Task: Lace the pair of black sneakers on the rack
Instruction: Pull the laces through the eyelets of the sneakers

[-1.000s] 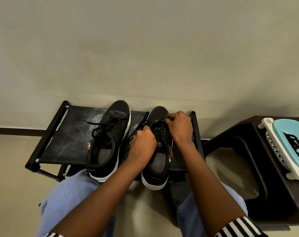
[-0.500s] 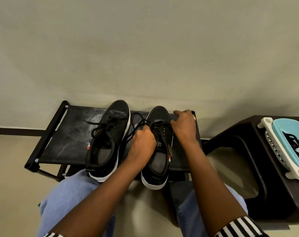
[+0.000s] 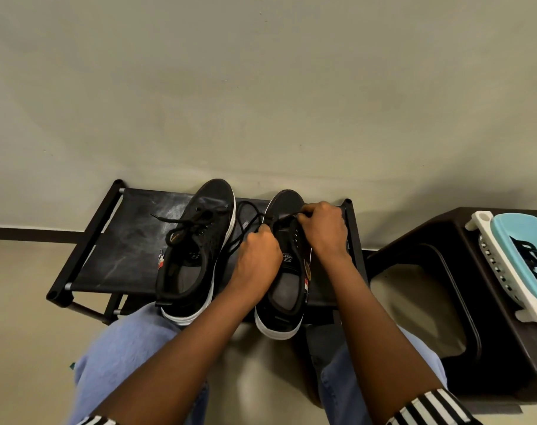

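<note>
Clearly the work is on the right sneaker (image 3: 287,268), which stands on the black rack (image 3: 120,240) beside the left sneaker (image 3: 196,246), both with toes toward the wall and heels hanging a little over the front edge. The left sneaker already has a lace crossed through its eyelets, with loose ends lying on the rack. On the right sneaker, the right hand (image 3: 322,231) is closed in a pinch on the black lace (image 3: 249,210) near the upper eyelets, and the left hand (image 3: 258,259) is closed in a fist over the tongue, with the lace running out from it in a wide loop between the two shoes. I cannot tell exactly which eyelet the lace tip is at, because the fingers cover it.

Several things could go wrong from here, in my judgement. The loose loop lies very near the left sneaker, so a strong pull could catch it on that shoe or drag its free lace ends. The right sneaker's heel is not supported by the rack; pressing down with the left hand may tip it toward the person's knees. If one side is pulled more than the other, the lace ends will be unequal. A missed eyelet is also possible, since the holes are dark on dark material.
</note>
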